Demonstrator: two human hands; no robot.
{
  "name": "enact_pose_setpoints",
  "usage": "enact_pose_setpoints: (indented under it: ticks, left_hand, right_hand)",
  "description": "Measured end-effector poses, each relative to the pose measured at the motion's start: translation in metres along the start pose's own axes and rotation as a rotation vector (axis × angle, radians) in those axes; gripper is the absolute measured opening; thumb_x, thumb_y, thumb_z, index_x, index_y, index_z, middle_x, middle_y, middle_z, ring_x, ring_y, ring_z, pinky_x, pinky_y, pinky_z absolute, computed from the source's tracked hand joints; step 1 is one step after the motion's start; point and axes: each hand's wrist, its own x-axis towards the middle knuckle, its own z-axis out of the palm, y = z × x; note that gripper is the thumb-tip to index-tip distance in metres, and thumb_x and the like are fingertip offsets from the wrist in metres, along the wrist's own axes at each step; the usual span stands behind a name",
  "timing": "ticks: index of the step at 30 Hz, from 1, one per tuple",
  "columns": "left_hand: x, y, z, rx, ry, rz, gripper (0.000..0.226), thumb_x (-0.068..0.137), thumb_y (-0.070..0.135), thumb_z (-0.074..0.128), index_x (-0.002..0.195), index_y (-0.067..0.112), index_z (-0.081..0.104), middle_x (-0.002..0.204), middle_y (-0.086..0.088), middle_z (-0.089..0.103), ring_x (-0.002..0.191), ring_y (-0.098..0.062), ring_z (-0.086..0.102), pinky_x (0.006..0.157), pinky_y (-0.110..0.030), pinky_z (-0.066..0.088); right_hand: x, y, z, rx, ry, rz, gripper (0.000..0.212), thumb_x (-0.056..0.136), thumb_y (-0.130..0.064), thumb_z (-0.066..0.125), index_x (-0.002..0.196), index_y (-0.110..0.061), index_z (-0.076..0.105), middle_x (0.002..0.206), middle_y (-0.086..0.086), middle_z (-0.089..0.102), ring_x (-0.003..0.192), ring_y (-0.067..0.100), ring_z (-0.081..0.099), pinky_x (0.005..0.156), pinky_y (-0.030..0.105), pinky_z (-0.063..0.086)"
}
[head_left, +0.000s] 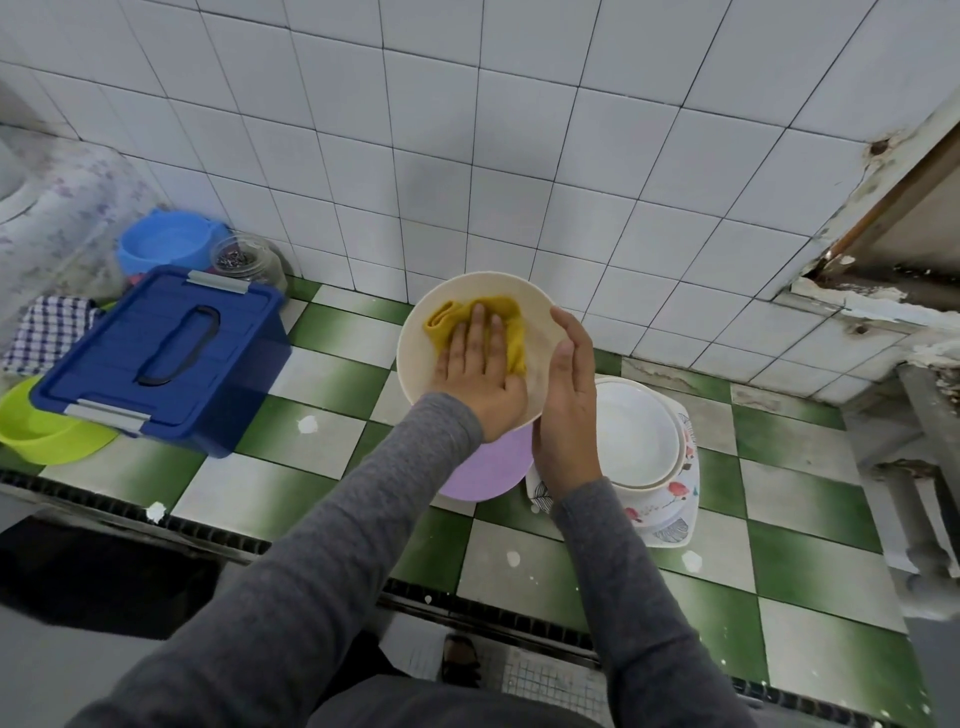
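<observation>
Two grey sleeves, the left (311, 545) and the right (623, 597), come up from the bottom edge. Between them, below the counter's front edge, a foot in a sandal (460, 657) stands on the floor. The counter (810, 571) is tiled in green and white squares with a few white spatters.

Near the middle of the counter, a little back from the front edge, lies a purple plate (488, 467), partly hidden by the left wrist. Just to its right sits a stack of white plates (634, 431) on a flower-patterned tray (670, 509).

Above the purple plate, the cream plate (415, 358) is held tilted up, with its inside facing the camera. The right hand (569, 400) grips its right rim, thumb on the near side. Its fingers go behind the plate and are hidden. The left hand (480, 379) lies flat inside the plate with its fingers straight and together. It presses a folded yellow cloth (441, 322) against the plate's face, and part of the cloth bunches out past the fingertips.

Toward the counter's left edge stands a blue lidded box (166, 353) with a dark handle and grey clasps. A lime green bowl (47, 431) sits at its near left corner, and a checked cloth (49, 332) lies just beyond the bowl. Behind the box, in the back left corner, are a blue bowl (166, 244) and a glass jar (249, 260) with dark contents. A white tiled wall (467, 130) rises along the back edge.
</observation>
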Motion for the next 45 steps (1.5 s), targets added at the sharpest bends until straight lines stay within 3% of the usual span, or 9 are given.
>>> enact_pose_setpoints:
  ticks: [10,14,18,24,29,33,36,39,45]
  left_hand:
    - [-0.003,0.008,-0.009,-0.333,0.042,0.144,0.092,0.091,0.058,0.020,0.145,0.009,-0.036,0.155,-0.008,-0.041,0.144,-0.025,-0.035,0.119,-0.043,-0.018]
    - [-0.002,0.002,-0.009,-0.402,-0.013,0.288,0.076,0.106,0.030,0.031,0.149,0.016,-0.030,0.158,-0.002,-0.036,0.148,-0.018,-0.027,0.123,-0.044,-0.008]
    - [0.001,-0.011,-0.002,-0.293,-0.070,0.373,0.066,0.107,0.028,0.024,0.154,0.019,-0.021,0.161,0.000,-0.030,0.148,-0.010,-0.024,0.125,-0.040,-0.007]
    - [0.005,-0.014,0.020,-0.174,0.134,0.258,0.073,0.108,0.034,0.027,0.152,0.011,-0.027,0.156,-0.008,-0.039,0.141,-0.020,-0.040,0.123,-0.047,-0.011]
    - [-0.008,-0.015,0.002,-0.653,-0.033,0.360,0.067,0.098,0.046,0.020,0.155,0.032,-0.014,0.165,0.008,-0.019,0.152,-0.009,-0.013,0.125,-0.043,0.001]
    - [-0.018,-0.017,-0.005,-0.784,-0.205,0.259,0.068,0.094,0.068,0.018,0.156,0.041,0.022,0.157,0.005,0.035,0.143,-0.019,0.034,0.121,-0.042,0.023]
    - [-0.024,-0.016,-0.015,-0.640,-0.219,0.144,0.053,0.102,0.060,0.018,0.137,0.036,0.051,0.130,0.001,0.056,0.116,-0.017,0.051,0.110,-0.037,0.032]
    - [-0.027,-0.016,-0.026,-0.271,-0.200,0.220,0.053,0.104,0.057,0.015,0.140,0.040,0.049,0.132,-0.005,0.059,0.102,-0.018,0.051,0.097,-0.035,0.036]
    - [-0.022,-0.025,-0.026,0.362,-0.145,0.245,0.052,0.108,0.032,0.009,0.158,0.025,0.021,0.166,0.004,0.017,0.148,-0.019,0.027,0.116,-0.043,0.031]
  right_hand:
    - [-0.001,0.001,-0.001,0.055,-0.095,-0.004,0.044,0.101,-0.054,0.038,0.139,-0.038,0.052,0.146,-0.005,0.053,0.137,0.021,0.049,0.109,0.055,0.045]
    - [0.002,-0.001,-0.003,0.032,-0.126,0.007,0.045,0.100,-0.059,0.036,0.140,-0.043,0.052,0.149,-0.006,0.050,0.140,0.021,0.046,0.111,0.055,0.042]
    - [0.001,-0.001,-0.004,0.031,-0.141,0.031,0.044,0.101,-0.059,0.034,0.139,-0.045,0.052,0.150,-0.008,0.049,0.141,0.018,0.044,0.114,0.053,0.040]
    - [-0.004,-0.010,0.003,0.016,-0.184,0.010,0.040,0.100,-0.051,0.033,0.134,-0.045,0.053,0.147,-0.009,0.052,0.137,0.009,0.047,0.116,0.045,0.039]
    - [-0.001,-0.009,0.001,0.011,-0.187,0.036,0.043,0.100,-0.057,0.034,0.137,-0.048,0.053,0.147,-0.009,0.052,0.136,0.016,0.050,0.110,0.051,0.045]
    - [0.007,-0.016,0.004,0.004,-0.153,0.045,0.039,0.098,-0.057,0.034,0.129,-0.054,0.057,0.141,-0.006,0.057,0.130,0.019,0.055,0.105,0.052,0.050]
    - [0.012,-0.018,0.002,-0.022,-0.128,0.017,0.039,0.098,-0.058,0.034,0.128,-0.053,0.058,0.137,-0.009,0.057,0.125,0.022,0.056,0.102,0.052,0.052]
    - [0.018,-0.018,0.001,-0.050,-0.096,-0.025,0.040,0.098,-0.057,0.033,0.127,-0.049,0.058,0.134,-0.016,0.057,0.123,0.020,0.056,0.100,0.052,0.053]
    - [0.023,-0.008,0.001,-0.089,-0.065,-0.091,0.032,0.105,-0.046,0.034,0.124,-0.047,0.059,0.138,-0.008,0.057,0.127,0.021,0.053,0.103,0.056,0.049]
